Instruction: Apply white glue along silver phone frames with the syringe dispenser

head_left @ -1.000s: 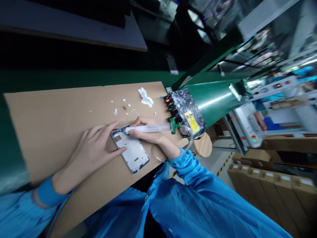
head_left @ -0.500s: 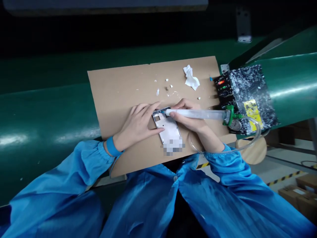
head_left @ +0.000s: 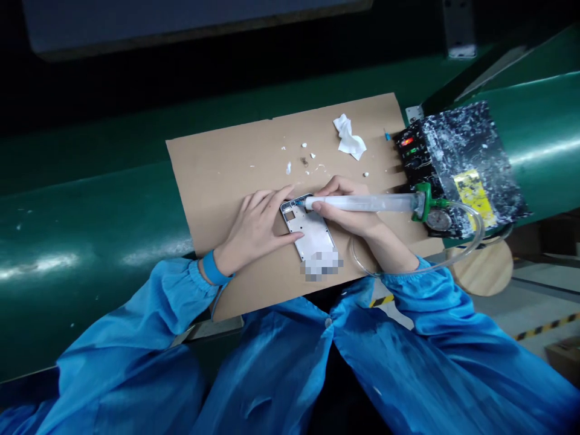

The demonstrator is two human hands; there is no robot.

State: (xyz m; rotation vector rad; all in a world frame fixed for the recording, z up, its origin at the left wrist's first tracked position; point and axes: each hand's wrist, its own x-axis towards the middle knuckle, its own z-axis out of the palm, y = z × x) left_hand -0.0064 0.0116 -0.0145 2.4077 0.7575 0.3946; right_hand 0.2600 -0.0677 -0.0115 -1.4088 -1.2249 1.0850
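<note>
A silver phone frame (head_left: 312,235) lies tilted on a cardboard sheet (head_left: 226,160). My left hand (head_left: 256,226) rests flat at its left side with fingers stretched out; the thumb touches the left edge and the index fingertip is by the top corner. Pinched in my right hand (head_left: 351,214) is a clear dispensing syringe (head_left: 376,203) with white contents. Its blue tip (head_left: 301,204) is at the upper part of the frame; whether it touches cannot be made out. A green cap (head_left: 423,202) and a clear tube are at the syringe's back end. The frame's lower end is blurred out.
A black, white-spotted control box (head_left: 466,157) with red and green lights stands to the right. A crumpled white tissue (head_left: 351,139), white crumbs and a small blue needle tip (head_left: 387,136) lie beyond my hands. A round wooden stool (head_left: 484,269) is at the lower right.
The view has shifted and tilted slightly. Both hands, the syringe and the phone frame keep nearly the same places relative to each other.
</note>
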